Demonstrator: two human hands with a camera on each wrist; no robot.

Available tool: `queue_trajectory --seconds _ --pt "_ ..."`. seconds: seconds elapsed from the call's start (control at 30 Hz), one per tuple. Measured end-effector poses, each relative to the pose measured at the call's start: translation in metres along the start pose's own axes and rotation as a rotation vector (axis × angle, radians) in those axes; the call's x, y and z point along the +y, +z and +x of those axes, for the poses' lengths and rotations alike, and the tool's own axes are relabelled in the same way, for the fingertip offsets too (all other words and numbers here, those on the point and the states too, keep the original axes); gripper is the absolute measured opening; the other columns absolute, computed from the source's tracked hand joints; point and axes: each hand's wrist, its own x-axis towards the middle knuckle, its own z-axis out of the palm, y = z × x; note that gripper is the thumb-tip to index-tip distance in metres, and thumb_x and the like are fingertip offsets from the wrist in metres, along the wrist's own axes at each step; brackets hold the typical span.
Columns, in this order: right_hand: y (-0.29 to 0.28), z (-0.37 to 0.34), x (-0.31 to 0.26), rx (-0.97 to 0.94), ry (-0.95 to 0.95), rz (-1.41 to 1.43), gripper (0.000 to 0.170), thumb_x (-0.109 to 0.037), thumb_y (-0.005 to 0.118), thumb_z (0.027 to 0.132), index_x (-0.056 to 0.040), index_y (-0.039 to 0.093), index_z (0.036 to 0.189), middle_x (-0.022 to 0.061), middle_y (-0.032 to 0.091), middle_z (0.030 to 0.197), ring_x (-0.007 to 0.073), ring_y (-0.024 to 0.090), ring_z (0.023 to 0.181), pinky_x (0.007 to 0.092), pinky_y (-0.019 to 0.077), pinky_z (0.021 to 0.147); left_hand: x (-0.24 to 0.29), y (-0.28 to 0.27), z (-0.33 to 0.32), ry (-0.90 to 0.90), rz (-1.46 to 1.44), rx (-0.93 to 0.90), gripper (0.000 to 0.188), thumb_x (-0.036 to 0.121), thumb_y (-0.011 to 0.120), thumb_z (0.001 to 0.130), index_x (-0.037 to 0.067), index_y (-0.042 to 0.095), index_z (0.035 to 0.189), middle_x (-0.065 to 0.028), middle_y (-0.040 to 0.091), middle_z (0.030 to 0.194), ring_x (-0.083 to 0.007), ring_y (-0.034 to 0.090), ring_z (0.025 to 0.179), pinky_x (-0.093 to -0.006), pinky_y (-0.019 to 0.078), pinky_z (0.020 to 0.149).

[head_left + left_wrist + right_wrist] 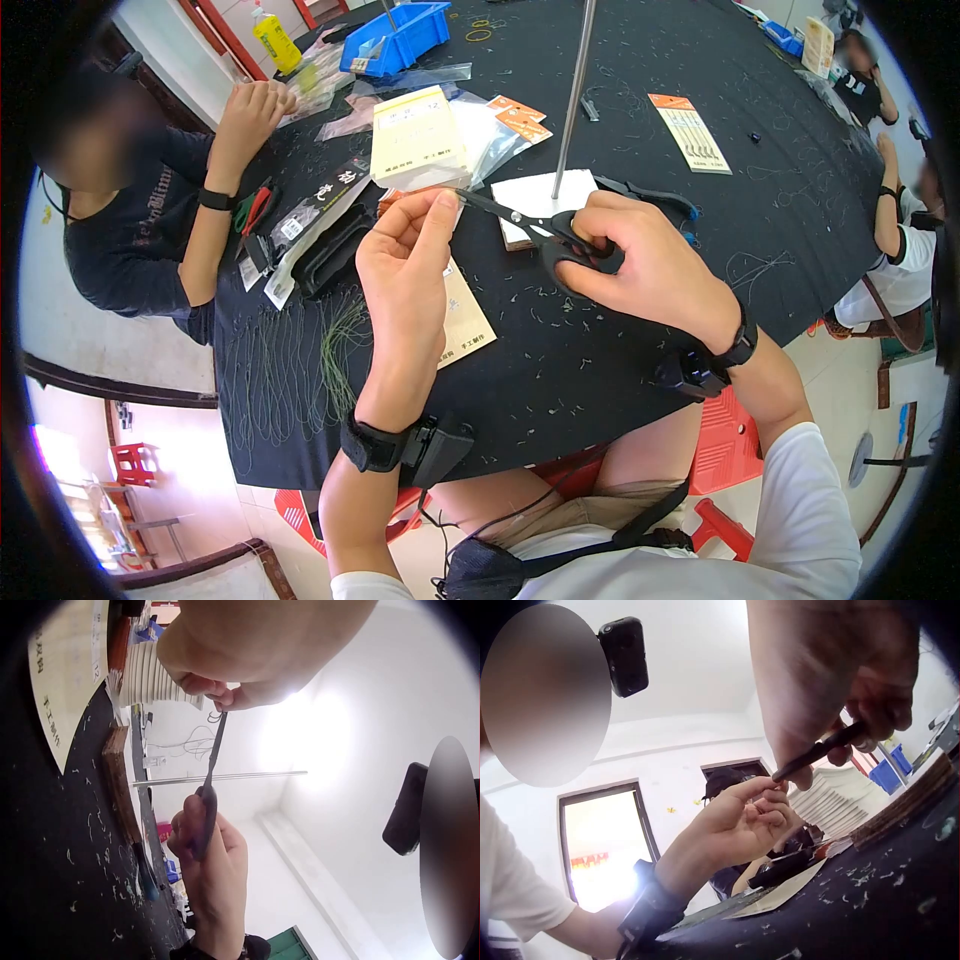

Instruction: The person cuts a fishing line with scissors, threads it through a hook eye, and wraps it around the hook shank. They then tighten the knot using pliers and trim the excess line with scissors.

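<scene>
My right hand grips black scissors by their handle loops, the blades pointing left. Thumb and forefinger of my left hand pinch a small fish hook right at the scissors' tip. The hook's curved points show beside the blade in the left wrist view; its shank is hidden by the fingers. Behind the fingertips stands a stack of cream printed cards. Below the left hand, another cream card lies on the black cloth.
An upright metal rod rises from a white-topped wooden block, with pliers beside it. Green line lies at left. A hook card and a blue bin are farther back. A person sits at left, others at right.
</scene>
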Motion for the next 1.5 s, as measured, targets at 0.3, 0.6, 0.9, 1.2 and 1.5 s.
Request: queue_trajectory --seconds 0.3,0.6,0.9,1.2,1.5 --pt "0.0023 0.0007 0.0029 0.018 -0.055 -0.028 0.026 -0.021 0.067 0.072 0.001 0.054 0.068 0.0131 0.05 0.066 0.0273 0.051 0.059 0.0358 0.0406 0.054 -0.0019 -0.0038 0.0005 0.003 -0.009 -0.019 0.017 0.013 0.062 0.085 -0.002 0.062 0.094 0.0006 0.058 0.075 -0.0003 0.04 0.059 -0.0148 0.0289 0.051" --pt "-0.0002 0.0009 -0.0004 -0.001 0.012 0.017 0.028 -0.021 0.069 0.069 -0.0012 0.052 0.061 0.011 0.049 0.061 0.0252 0.05 0.055 0.0344 0.0392 0.051 -0.0018 -0.0005 0.0001 0.011 0.021 -0.016 0.016 0.011 0.059 0.087 -0.002 0.061 0.096 -0.0006 0.056 0.073 -0.0013 0.036 0.055 -0.0149 0.0264 0.048" --pt "0.0007 0.001 0.0021 0.045 -0.061 -0.008 0.028 -0.021 0.068 0.07 0.0 0.052 0.062 0.0123 0.049 0.06 0.0265 0.051 0.056 0.0357 0.0394 0.051 -0.002 -0.0031 0.0002 0.028 0.008 -0.03 0.018 0.012 0.063 0.085 -0.003 0.063 0.094 -0.0029 0.062 0.082 -0.0035 0.054 0.075 -0.0154 0.039 0.067" --pt "0.0028 0.001 0.0009 -0.004 0.012 0.064 0.029 -0.022 0.068 0.069 -0.0007 0.051 0.059 0.0125 0.049 0.058 0.027 0.049 0.052 0.0362 0.038 0.049 -0.0025 -0.001 0.0006 0.022 0.012 -0.028 0.017 0.012 0.061 0.086 -0.003 0.062 0.095 -0.0016 0.06 0.079 -0.0024 0.046 0.066 -0.0155 0.0336 0.059" --pt "0.0015 0.0015 0.003 0.009 -0.019 0.03 0.031 -0.023 0.069 0.069 -0.0025 0.049 0.057 0.0108 0.048 0.057 0.026 0.05 0.053 0.0355 0.0383 0.05 -0.0015 0.001 -0.0006 0.026 0.045 -0.023 0.016 0.011 0.06 0.087 -0.002 0.061 0.096 -0.0003 0.057 0.075 -0.001 0.038 0.056 -0.0152 0.0269 0.049"
